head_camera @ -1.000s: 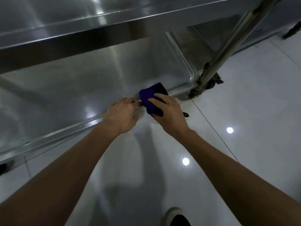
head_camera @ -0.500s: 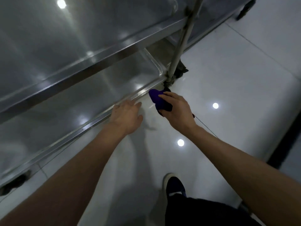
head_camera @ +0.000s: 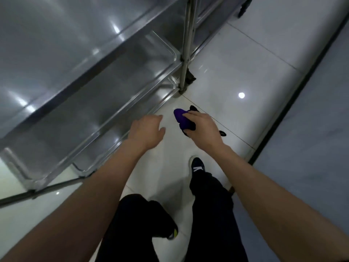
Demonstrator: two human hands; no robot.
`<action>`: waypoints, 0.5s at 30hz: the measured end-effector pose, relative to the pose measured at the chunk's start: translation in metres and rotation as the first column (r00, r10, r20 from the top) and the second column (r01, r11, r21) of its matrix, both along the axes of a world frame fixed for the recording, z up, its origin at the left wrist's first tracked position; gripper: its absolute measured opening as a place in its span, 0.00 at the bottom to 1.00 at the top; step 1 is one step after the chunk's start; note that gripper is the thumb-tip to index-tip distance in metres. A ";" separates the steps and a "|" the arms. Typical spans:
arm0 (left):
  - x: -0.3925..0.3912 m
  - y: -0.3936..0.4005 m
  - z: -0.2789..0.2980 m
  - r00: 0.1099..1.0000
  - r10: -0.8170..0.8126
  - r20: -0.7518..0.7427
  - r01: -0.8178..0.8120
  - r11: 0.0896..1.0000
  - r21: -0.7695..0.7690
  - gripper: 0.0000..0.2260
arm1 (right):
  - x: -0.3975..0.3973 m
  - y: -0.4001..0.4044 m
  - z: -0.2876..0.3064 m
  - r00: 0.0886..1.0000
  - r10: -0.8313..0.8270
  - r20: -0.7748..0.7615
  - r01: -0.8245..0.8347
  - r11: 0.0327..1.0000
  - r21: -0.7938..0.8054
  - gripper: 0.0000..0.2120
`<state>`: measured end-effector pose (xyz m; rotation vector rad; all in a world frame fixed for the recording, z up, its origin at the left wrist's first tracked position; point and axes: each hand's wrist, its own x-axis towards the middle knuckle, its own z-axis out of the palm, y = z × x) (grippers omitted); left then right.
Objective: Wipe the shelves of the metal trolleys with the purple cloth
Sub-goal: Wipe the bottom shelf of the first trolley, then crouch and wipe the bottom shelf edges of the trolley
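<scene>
Both hands have drawn back off the lower shelf (head_camera: 105,103) of the metal trolley (head_camera: 186,44) as the person rises; right hand (head_camera: 203,129) bunches the purple cloth (head_camera: 181,119) over the floor, carrying it onward, left hand (head_camera: 146,131) loose, holding nothing.

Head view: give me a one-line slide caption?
Right hand holding the purple cloth above the floor, left hand empty, beside the metal trolley.
</scene>
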<state>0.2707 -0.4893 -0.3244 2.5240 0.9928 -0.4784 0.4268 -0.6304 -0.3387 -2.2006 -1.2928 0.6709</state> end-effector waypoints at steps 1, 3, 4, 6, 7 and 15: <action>-0.008 -0.001 0.025 1.000 -0.005 0.006 0.005 1.000 0.006 0.18 | -0.008 -0.003 0.026 1.000 0.014 0.008 -0.014 1.000 -0.006 0.17; -0.027 -0.003 0.072 0.999 -0.010 0.033 0.009 1.000 0.028 0.17 | -0.022 -0.006 0.074 0.999 0.046 0.021 -0.046 0.999 -0.013 0.16; -0.037 -0.005 0.094 0.999 0.001 0.049 -0.002 1.000 0.031 0.17 | -0.029 -0.007 0.097 0.998 0.061 0.025 -0.061 0.998 -0.015 0.16; -0.055 -0.007 0.132 0.994 0.041 0.097 -0.044 0.999 0.021 0.18 | -0.041 -0.009 0.135 0.997 0.068 0.036 -0.068 0.998 -0.003 0.18; -0.065 -0.009 0.151 0.991 0.063 0.115 -0.065 0.998 0.019 0.18 | -0.048 -0.009 0.152 0.997 0.069 0.045 -0.069 0.998 0.009 0.19; -0.130 -0.015 0.250 0.965 0.218 0.147 -0.234 0.967 0.103 0.17 | -0.088 0.012 0.238 0.970 0.240 0.033 -0.242 0.968 0.071 0.20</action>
